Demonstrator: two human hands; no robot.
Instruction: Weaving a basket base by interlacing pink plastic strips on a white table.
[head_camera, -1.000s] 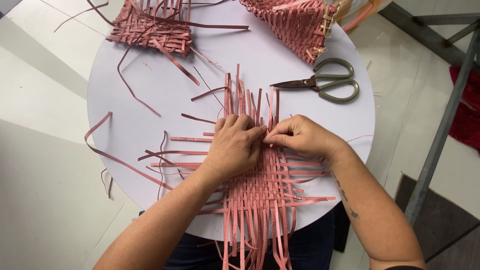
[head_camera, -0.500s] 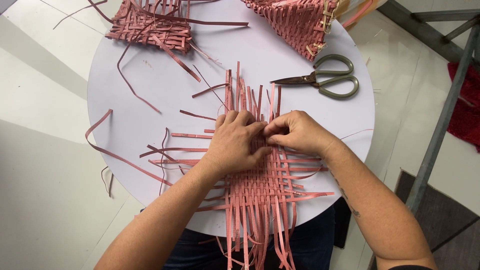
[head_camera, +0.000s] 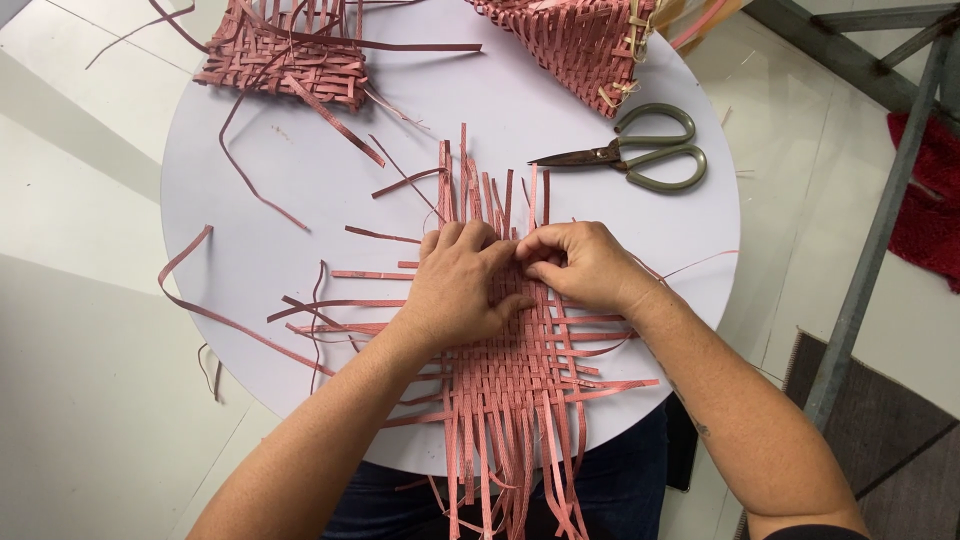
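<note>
- Nearest to us, at 6 o'clock, we see long pink strips (head_camera: 500, 470) hanging loose over the edge of the round white table (head_camera: 250, 200), in front of dark blue trousers (head_camera: 620, 470)
- Just past them lies the pink woven mat (head_camera: 505, 375), flat on the table, with loose strip ends poking out on every side
- Our left hand (head_camera: 462, 285) lies palm down on the mat near the middle, fingers bent and close together, pressing on the weave; we cannot tell if it grips a strip
- Our right hand (head_camera: 580, 265) sits just beside it at 3 o'clock, touching it, with the fingers curled in and the tips pinching at the strips where the two hands meet
- At 9 o'clock a long loose strip (head_camera: 215, 315) curls over the table edge
- Past the hands, at 12 o'clock, upright strip ends (head_camera: 470, 190) stick out from the mat
- At 1 o'clock lie scissors (head_camera: 640, 160) with grey-green handles, blades shut, near the hands but not touching
- Far off at 11 o'clock lies a second woven piece (head_camera: 285, 55), flat and messy
- Far at 1 o'clock a woven basket part (head_camera: 580, 40) leans at the table edge
- At 3 o'clock, off the table, stands a grey metal frame (head_camera: 880, 230) with a red cloth (head_camera: 930, 200) behind it
</note>
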